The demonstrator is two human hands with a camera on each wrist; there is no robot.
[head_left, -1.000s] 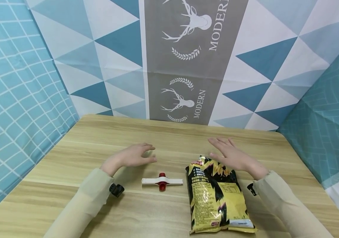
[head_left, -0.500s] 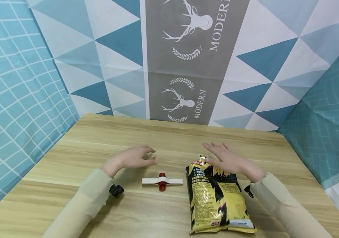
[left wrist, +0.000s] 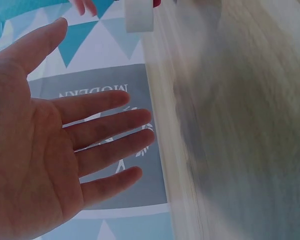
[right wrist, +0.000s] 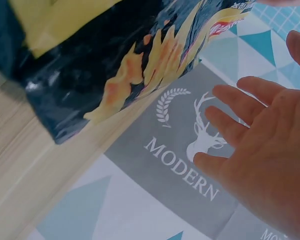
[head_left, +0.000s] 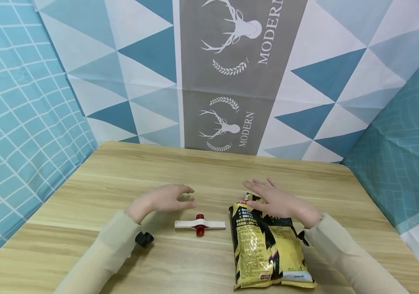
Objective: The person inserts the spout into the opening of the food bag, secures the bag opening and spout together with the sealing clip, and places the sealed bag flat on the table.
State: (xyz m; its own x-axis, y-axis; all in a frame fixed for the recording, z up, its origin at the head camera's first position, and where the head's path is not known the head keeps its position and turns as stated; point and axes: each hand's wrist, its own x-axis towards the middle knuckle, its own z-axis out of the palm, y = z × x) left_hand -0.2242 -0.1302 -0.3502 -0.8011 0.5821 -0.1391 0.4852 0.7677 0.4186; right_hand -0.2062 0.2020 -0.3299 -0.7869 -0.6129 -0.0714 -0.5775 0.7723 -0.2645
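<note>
In the head view a yellow-and-black snack bag (head_left: 253, 253) lies flat on the table, its printed side up. My right hand (head_left: 280, 202) hovers over the bag's far end and hides part of it. The right wrist view shows that hand's fingers loosely spread, apart from the bag. Left of the bag lies a narrow white bar (head_left: 214, 225) with a red round piece (head_left: 200, 232) across its middle. My left hand (head_left: 167, 198) is held above the table just beyond the bar's left end. Its fingers (left wrist: 110, 150) are extended and it holds nothing.
The wood-grain table (head_left: 172, 265) has a back edge against a patterned wall cloth (head_left: 150, 102). Blue tiled cloth (head_left: 18, 122) hangs on the left, teal cloth (head_left: 407, 134) on the right. A black wrist camera (head_left: 144, 239) sits under the left sleeve.
My right hand has moved left and slightly nearer over the bag's far end. The left hand has lowered a little. The bag and the white bar have stayed in place.
</note>
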